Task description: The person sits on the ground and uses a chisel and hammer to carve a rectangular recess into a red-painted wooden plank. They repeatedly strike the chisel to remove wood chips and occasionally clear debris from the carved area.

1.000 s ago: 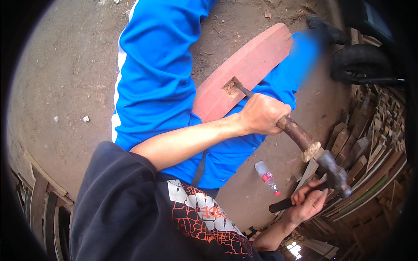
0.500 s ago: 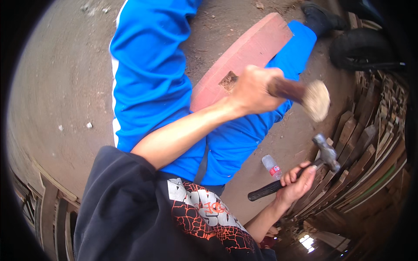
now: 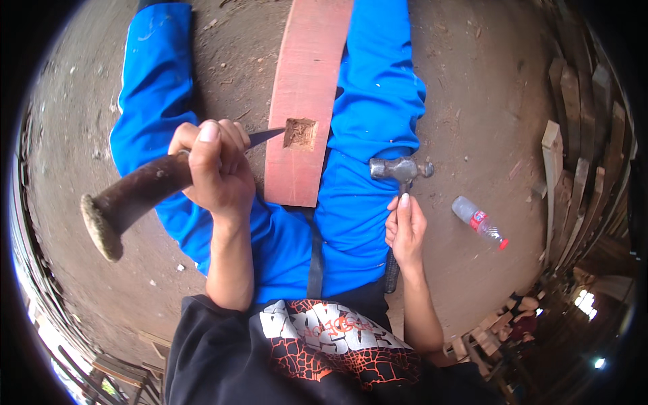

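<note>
My left hand is closed round the dark wooden handle of a chisel. Its frayed, pale butt end points to the lower left, while the narrow blade reaches right to the left edge of a square recess. That recess, rough and fibrous inside, is cut into a reddish curved wooden board lying between my blue-trousered legs. Over my right thigh, my right hand grips a ball-peen hammer by its black handle just below the metal head.
A plastic bottle with a red cap and red label lies on the dirt floor to my right. Long timber pieces are stacked along the right side. Wood offcuts lie at the lower right.
My left hand has swung the chisel round from butt to the right to butt to the left. The hammer has come in over my right thigh. The view has turned too.
</note>
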### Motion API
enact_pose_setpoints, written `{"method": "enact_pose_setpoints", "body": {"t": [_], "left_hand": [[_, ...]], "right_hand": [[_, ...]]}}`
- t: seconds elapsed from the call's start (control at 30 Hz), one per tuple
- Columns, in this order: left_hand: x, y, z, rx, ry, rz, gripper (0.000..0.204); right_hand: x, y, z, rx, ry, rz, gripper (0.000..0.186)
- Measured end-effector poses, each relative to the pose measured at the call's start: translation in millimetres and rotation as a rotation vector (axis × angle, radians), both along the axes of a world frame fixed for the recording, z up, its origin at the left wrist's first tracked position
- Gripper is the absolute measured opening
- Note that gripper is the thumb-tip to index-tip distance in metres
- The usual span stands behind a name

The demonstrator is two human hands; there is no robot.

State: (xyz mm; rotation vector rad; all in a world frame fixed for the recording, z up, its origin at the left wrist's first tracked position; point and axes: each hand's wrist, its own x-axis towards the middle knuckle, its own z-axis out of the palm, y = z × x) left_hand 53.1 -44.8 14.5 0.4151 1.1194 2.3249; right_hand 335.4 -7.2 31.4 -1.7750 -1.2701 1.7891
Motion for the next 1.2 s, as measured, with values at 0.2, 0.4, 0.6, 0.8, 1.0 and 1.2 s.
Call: {"method": "enact_pose_setpoints", "body": {"t": [0.2, 0.4, 0.6, 0.8, 1.0, 1.2], "left_hand": [[29, 17, -31, -0.017, 0.144, -0.042, 0.026], [44, 27, -37, -0.127, 0.310, -0.087, 0.026], [16, 31, -31, -0.311, -0.229, -0.063, 0.032], [15, 38, -33, -0.347, -0.161, -0.005, 0.034], [34, 32, -26, -0.193, 0.213, -0.125, 0.026], [52, 23, -34, -0.153, 0.302, -0.130, 0.025]], "right_hand": [[5, 13, -14, 0.018, 0.027, 0.072, 0.039], [6, 18, -17, -0.014, 0.047, 0.069, 0.040], [7, 24, -15, -0.079, 0.093, 0.060, 0.041], [13, 29, -19, -0.152, 0.142, 0.028, 0.042], [12, 33, -17, -0.217, 0.171, 0.017, 0.041], [10, 33, -16, -0.179, 0.172, 0.030, 0.040]]}}
